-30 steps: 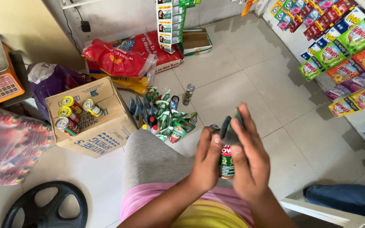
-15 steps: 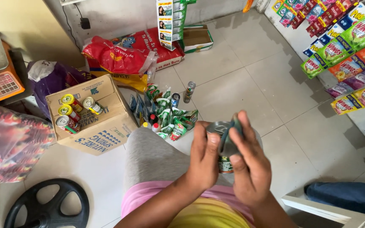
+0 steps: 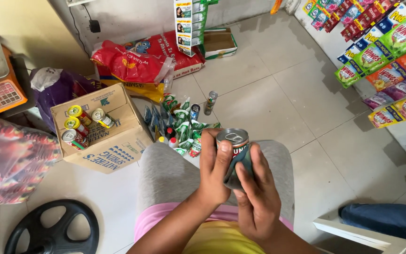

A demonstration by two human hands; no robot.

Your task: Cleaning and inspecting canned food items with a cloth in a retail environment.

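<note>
My left hand point(image 3: 217, 171) grips the tin can point(image 3: 233, 140) upright over my lap; my right hand point(image 3: 257, 197) presses a dark cloth point(image 3: 240, 164) against its side. Cardboard box point(image 3: 113, 141) lies far left.

Two bare forearms rising from the bottom centre of the frame, left hand point(image 3: 217, 171) and right hand point(image 3: 258, 200) without rings, watches or sleeves, grey fabric shorts point(image 3: 165, 176) over the lap at centre, pink waistband band point(image 3: 158, 216), yellow garment point(image 3: 222, 240) at the bottom edge
</note>
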